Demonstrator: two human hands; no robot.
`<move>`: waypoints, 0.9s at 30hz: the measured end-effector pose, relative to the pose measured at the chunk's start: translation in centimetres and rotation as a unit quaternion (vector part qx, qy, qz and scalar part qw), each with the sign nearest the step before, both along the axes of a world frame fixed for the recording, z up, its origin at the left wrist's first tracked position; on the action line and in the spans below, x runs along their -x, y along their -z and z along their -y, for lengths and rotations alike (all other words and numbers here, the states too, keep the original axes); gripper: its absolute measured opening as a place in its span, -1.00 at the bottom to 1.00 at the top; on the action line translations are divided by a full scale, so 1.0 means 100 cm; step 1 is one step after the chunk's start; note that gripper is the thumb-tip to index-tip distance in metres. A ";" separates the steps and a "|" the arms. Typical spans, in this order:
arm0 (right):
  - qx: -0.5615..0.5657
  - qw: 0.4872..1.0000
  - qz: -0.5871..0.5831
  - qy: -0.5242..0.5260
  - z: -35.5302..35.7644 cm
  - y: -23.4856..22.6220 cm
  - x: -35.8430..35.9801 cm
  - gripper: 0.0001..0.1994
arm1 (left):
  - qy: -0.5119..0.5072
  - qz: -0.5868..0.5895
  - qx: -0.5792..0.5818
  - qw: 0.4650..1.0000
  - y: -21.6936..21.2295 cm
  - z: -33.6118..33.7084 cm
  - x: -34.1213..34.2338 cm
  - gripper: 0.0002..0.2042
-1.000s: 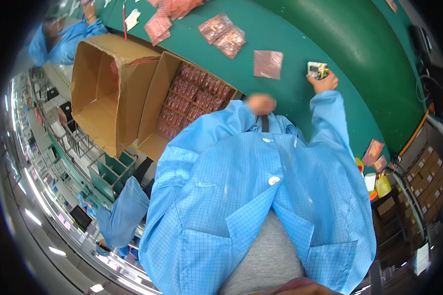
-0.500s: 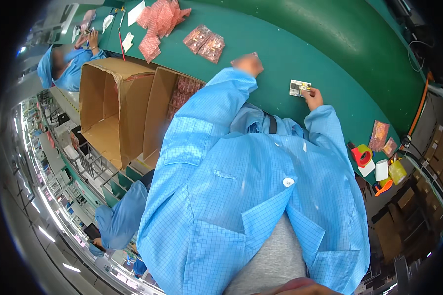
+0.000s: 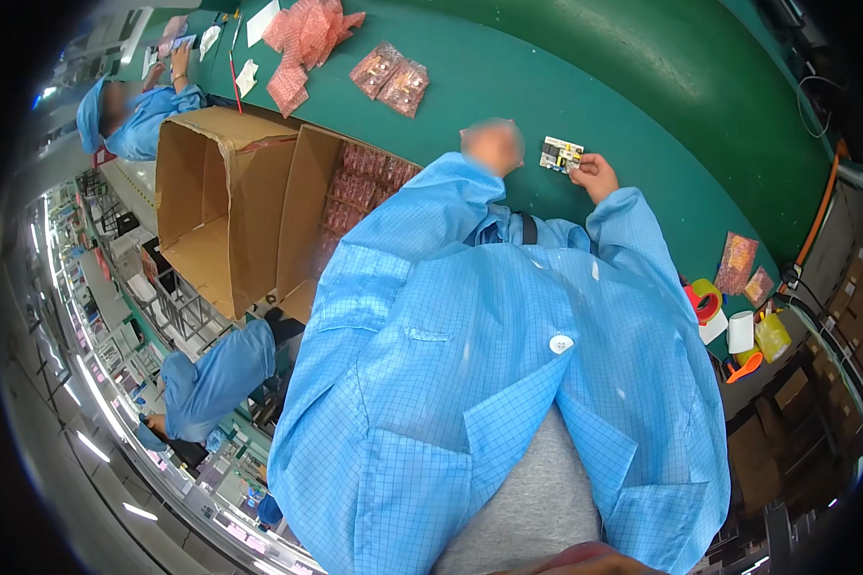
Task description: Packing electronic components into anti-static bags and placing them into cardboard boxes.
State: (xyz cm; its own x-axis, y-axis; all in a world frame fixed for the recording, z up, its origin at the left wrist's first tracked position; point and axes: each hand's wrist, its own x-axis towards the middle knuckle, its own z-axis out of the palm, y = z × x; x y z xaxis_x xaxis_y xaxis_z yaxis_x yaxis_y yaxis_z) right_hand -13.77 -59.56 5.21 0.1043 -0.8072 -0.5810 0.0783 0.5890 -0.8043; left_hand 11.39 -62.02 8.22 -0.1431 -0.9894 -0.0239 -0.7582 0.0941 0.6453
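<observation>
My right hand (image 3: 596, 176) pinches the edge of a small circuit board (image 3: 560, 154) between thumb and fingers. The white board carries dark and yellow parts, and it sits just over the green table. To its left is my left hand (image 3: 494, 149), badly blurred, with the edges of a pink bubble bag (image 3: 515, 125) showing around it. The hand seems closed on that bag; its fingers are not clear. A gap separates the board from the bag. Two filled pink bubble bags (image 3: 390, 79) lie farther left on the table.
A heap of pink bubble wrap (image 3: 307, 43) lies at the far left. An open cardboard box (image 3: 225, 206) and one packed with pink bags (image 3: 360, 192) stand beside the table. At right are bubble bags (image 3: 736, 262), a tape roll (image 3: 707, 300) and orange scissors (image 3: 744, 366). Co-workers sit at left.
My right hand has brought the circuit board left, toward my left hand, and turned it somewhat. My left hand has shifted slightly right and nearer. The co-workers have changed posture.
</observation>
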 end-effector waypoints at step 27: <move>0.089 0.994 -0.062 -0.007 0.015 -0.021 -0.045 -0.63 | -0.102 -0.155 0.008 0.983 0.011 -0.002 -0.004 -0.91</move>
State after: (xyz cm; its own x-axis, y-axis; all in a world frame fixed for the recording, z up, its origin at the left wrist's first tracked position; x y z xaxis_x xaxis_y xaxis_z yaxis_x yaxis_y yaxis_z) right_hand -9.25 -61.07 7.33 0.0533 -0.8975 -0.4378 -0.0350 0.4365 -0.8990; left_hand 11.77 -61.78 7.07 0.0602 -0.9982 0.0059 -0.5294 -0.0269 0.8480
